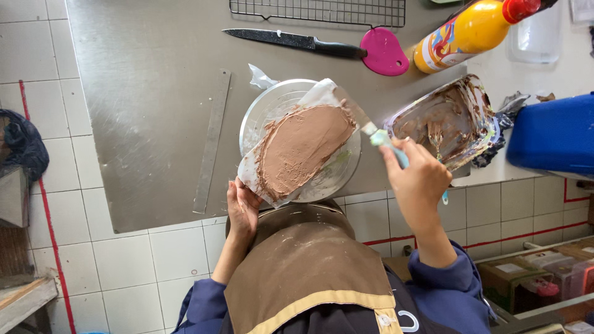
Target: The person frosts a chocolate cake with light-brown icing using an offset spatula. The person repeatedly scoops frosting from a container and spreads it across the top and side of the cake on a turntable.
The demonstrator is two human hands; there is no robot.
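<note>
On the turntable point(260, 114) sits the chocolate-covered cake point(303, 148), mid-frosting. Right hand point(417, 179) grips the spatula point(365, 124) at its edge; left hand point(242, 207) lies loosely at the board point(247, 176), unclenched. Smoothing likely calls for steady strokes and rotation.

Seen from above, a person wears a dark blue long-sleeved top, its sleeves point(455, 291) bunched in soft folds just past the wrists and loose at the elbows. Over the chest hangs a brown apron point(309, 266), its bib dusted with pale smudges and flecks, edged along the lower hem with a tan band point(309, 303). Below that band the cloth turns near black, with a small white hook-shaped mark point(408, 321) and a pale stud beside it. Both hands, left hand point(242, 207) and right hand point(417, 179), are bare, with no gloves, rings or watch showing on the fingers or wrists.
</note>
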